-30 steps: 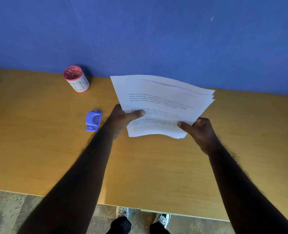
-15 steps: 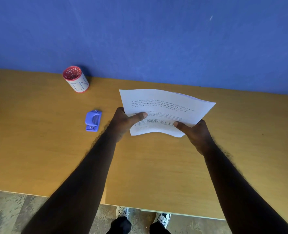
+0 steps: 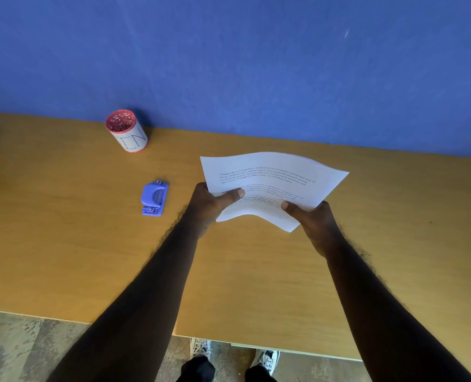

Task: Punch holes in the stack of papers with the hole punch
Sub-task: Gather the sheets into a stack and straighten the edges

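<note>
Left hand [image 3: 209,205] and right hand [image 3: 314,219] each pinch the near edge of the stack of papers [image 3: 273,183], thumbs on top; the thin printed sheets bow above mid-tabletop [image 3: 63,244]. The rounded purple plastic hole punch [image 3: 154,198] lies left of them, a cylindrical red-rimmed cup [image 3: 126,130] by the far edge.

Both forearms are bare from the lower frame edge up to the wrists, with no sleeves, watch or bracelets showing, and fine hair stands out along their outer edges. The left hand [image 3: 212,205] and right hand [image 3: 314,221] wear no rings or gloves. At the bottom edge, dark trouser legs [image 3: 198,368] end above what look like white patterned shoes [image 3: 267,359].
</note>
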